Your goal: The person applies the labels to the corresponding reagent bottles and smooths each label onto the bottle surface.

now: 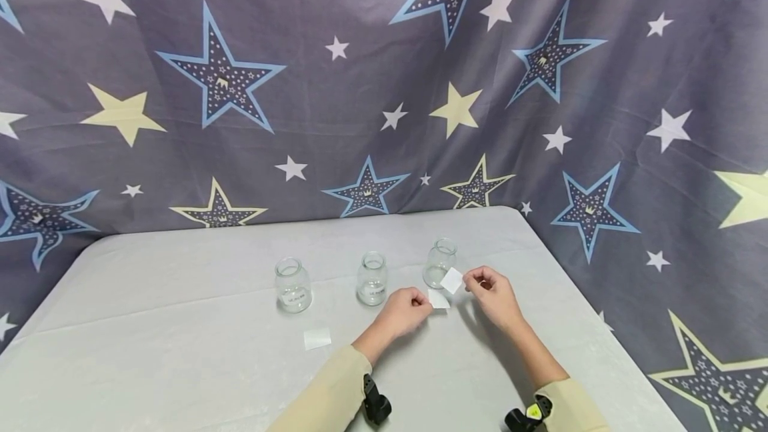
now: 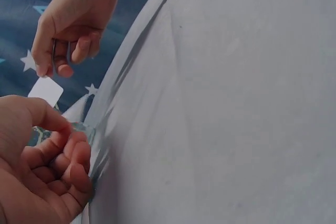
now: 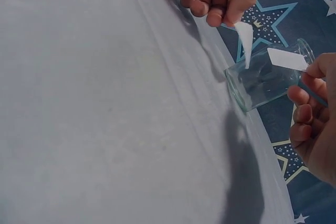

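My right hand [image 1: 495, 295] pinches a small white square label [image 1: 452, 281] by its edge, between thumb and forefinger. To its left, a slightly bent slip of white paper [image 1: 439, 299] is pinched in my left hand [image 1: 405, 309]. Just behind both pieces stands a clear glass jar [image 1: 441, 263], upright and lidless. In the right wrist view the label [image 3: 286, 59] overlaps that jar [image 3: 262, 80]; whether they touch I cannot tell. The paper slip [image 3: 245, 40] hangs from the left fingertips there. My left fingers hide most of it in the left wrist view.
A middle glass jar [image 1: 372, 279] and a left glass jar [image 1: 293, 285] each carry printed text low on the side. Another white paper piece [image 1: 317, 338] lies on the pale-clothed table [image 1: 180, 352]. A star-patterned curtain [image 1: 336, 99] hangs behind and at the right.
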`<state>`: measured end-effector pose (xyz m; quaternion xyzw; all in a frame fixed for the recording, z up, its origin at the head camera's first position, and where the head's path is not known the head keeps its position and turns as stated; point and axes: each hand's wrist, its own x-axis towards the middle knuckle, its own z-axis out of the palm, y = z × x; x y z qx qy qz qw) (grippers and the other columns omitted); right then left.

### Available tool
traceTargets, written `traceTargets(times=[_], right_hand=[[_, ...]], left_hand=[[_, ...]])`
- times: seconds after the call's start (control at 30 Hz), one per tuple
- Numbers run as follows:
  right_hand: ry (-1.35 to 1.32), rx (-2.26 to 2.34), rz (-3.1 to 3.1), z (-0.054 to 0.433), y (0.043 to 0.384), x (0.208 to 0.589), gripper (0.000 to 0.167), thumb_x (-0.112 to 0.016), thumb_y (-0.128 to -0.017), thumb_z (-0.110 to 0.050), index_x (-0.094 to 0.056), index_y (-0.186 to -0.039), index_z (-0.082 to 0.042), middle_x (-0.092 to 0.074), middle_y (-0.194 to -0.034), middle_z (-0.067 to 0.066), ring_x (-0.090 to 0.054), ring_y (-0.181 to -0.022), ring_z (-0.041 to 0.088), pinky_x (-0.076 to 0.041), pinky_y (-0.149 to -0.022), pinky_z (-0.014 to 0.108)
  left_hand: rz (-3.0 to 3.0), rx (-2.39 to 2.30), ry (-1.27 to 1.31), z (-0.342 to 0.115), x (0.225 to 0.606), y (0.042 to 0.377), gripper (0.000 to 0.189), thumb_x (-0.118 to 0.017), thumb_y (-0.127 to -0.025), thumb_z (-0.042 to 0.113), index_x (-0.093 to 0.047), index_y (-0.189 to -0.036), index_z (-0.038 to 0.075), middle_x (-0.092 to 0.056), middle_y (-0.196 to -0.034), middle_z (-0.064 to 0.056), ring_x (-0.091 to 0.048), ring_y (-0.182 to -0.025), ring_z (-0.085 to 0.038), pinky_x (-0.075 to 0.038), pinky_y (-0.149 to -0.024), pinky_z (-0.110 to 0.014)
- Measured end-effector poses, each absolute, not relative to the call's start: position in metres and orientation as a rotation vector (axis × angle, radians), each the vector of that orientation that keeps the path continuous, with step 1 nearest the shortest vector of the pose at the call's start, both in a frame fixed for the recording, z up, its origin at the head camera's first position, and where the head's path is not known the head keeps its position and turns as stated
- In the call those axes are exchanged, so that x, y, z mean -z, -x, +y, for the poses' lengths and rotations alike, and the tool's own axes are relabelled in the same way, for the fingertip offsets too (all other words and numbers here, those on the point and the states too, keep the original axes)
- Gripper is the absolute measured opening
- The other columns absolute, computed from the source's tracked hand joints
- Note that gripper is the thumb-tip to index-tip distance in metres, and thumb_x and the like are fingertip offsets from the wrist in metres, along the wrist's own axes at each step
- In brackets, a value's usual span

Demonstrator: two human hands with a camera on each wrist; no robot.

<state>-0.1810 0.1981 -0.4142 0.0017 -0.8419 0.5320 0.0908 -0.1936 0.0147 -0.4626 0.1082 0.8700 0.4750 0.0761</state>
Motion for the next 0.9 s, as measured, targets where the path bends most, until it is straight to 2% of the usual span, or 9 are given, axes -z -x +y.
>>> traceTargets(times=[0.17,0.33,0.6,0.8,0.9], right_hand=[[-0.012,-1.590,-2.502,0.198,0.181,0.417,0.012,-0.058,-0.088,-0.004,-0.063,-0.088,0.007,-0.061,-0.076,0.014,-0.051,-0.059,0.009,-0.038,-0.056,0.017],[-0.025,-1.589,-2.506,0.198,0.181,0.419,0.011,-0.058,-0.088,-0.004,-0.063,-0.087,0.007,-0.062,-0.078,0.018,-0.053,-0.060,0.011,-0.038,-0.056,0.017],[-0.050,-1.585,-2.510,0.196,0.181,0.420,0.011,-0.059,-0.088,-0.004,-0.063,-0.087,0.006,-0.062,-0.077,0.017,-0.049,-0.057,0.002,-0.037,-0.056,0.017],[-0.059,-1.591,-2.504,0.195,0.182,0.422,0.010,-0.059,-0.087,-0.003,-0.063,-0.086,0.006,-0.062,-0.076,0.016,-0.053,-0.060,0.014,-0.038,-0.056,0.017],[-0.066,-1.594,-2.508,0.198,0.187,0.431,0.010,-0.060,-0.088,-0.004,-0.064,-0.086,0.005,-0.062,-0.074,0.012,-0.053,-0.060,0.013,-0.038,-0.056,0.017]], left_hand=[[2.681,-1.250,-0.396,0.014,0.464,0.193,0.008,-0.061,-0.078,0.014,-0.064,-0.071,0.012,-0.055,-0.066,0.006,-0.047,-0.062,-0.007,-0.040,-0.058,-0.020],[2.747,-1.197,-0.437,0.014,0.463,0.191,0.008,-0.063,-0.075,0.012,-0.065,-0.067,0.011,-0.058,-0.065,0.005,-0.047,-0.060,-0.007,-0.040,-0.056,-0.020],[2.771,-1.193,-0.368,0.012,0.461,0.191,0.010,-0.064,-0.073,0.010,-0.062,-0.063,0.011,-0.053,-0.062,0.005,-0.044,-0.058,-0.009,-0.037,-0.053,-0.020],[2.771,-1.171,-0.316,0.010,0.458,0.191,0.010,-0.064,-0.074,0.009,-0.061,-0.064,0.010,-0.054,-0.064,0.004,-0.045,-0.058,-0.010,-0.037,-0.052,-0.021],[2.770,-1.153,-0.290,0.010,0.456,0.191,0.009,-0.064,-0.074,0.009,-0.062,-0.065,0.010,-0.056,-0.065,0.003,-0.046,-0.060,-0.011,-0.038,-0.053,-0.021]])
